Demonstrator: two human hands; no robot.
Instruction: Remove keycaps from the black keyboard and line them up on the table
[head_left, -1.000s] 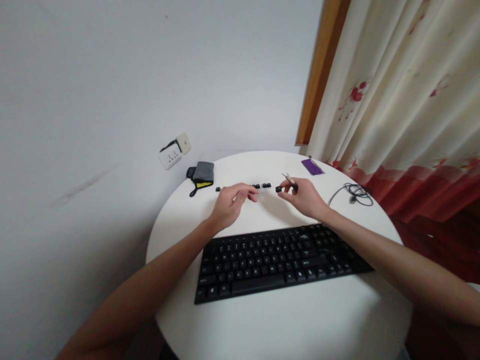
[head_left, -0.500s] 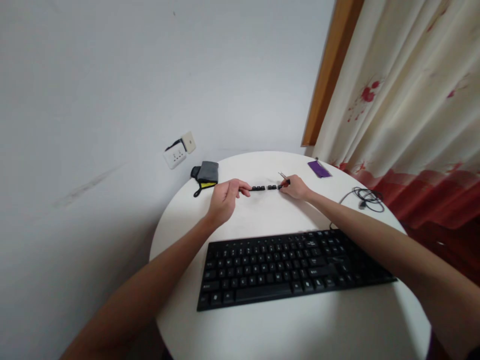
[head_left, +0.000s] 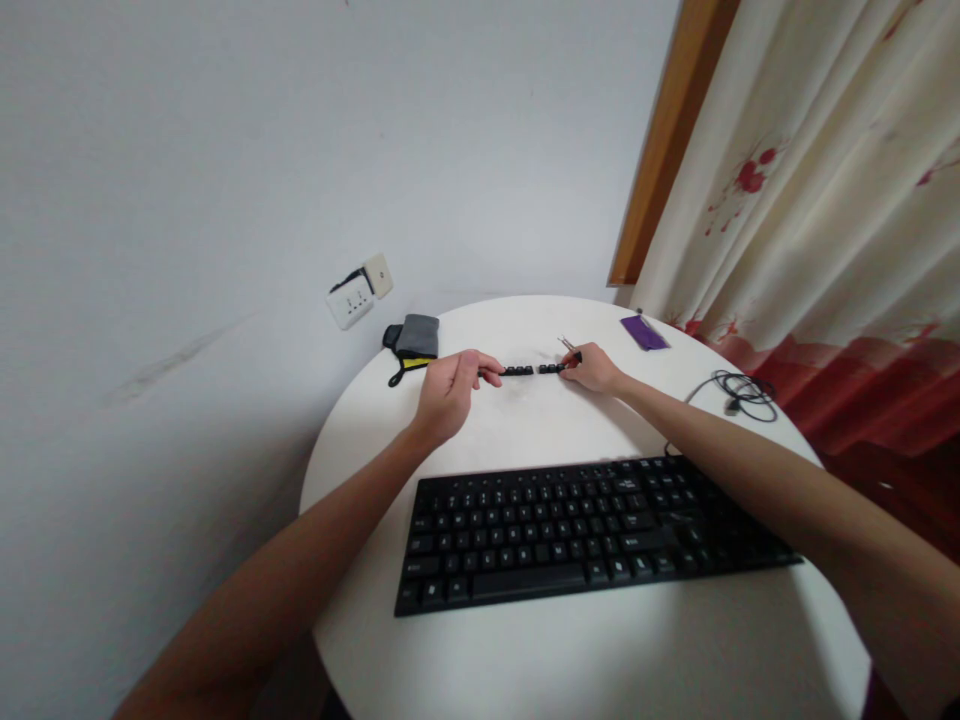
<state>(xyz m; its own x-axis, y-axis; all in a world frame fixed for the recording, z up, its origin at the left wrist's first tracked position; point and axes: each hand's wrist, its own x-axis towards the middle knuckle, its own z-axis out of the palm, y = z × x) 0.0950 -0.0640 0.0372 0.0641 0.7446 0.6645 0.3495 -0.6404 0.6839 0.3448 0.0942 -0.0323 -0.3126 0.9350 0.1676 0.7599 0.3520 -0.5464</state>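
Note:
Small black keycaps (head_left: 518, 371) stand in a row on the white round table, with a narrow gap near the row's middle. My left hand (head_left: 448, 393) is at the row's left end, its bent fingers closed around the end keycaps. At the other end, my right hand (head_left: 594, 370) pinches with its fingertips at the last keycap (head_left: 560, 368). A small two-pronged metal tool (head_left: 568, 346) with a dark end is also held in my right hand, prongs pointing up and away. Nearer to me lies a black keyboard (head_left: 525, 582), partly under my right forearm.
Behind my left hand lies a grey pouch (head_left: 418, 335) with yellow trim. A purple packet (head_left: 643, 333) rests near the far right edge, and a coiled black cable (head_left: 746, 393) is to the right. The wall (head_left: 495, 180) and curtain (head_left: 780, 210) border the table (head_left: 480, 660).
The view has shifted slightly. The right-hand group of keycaps sits closer together at its right end, beside my right fingertips. Both hands stay at the row.

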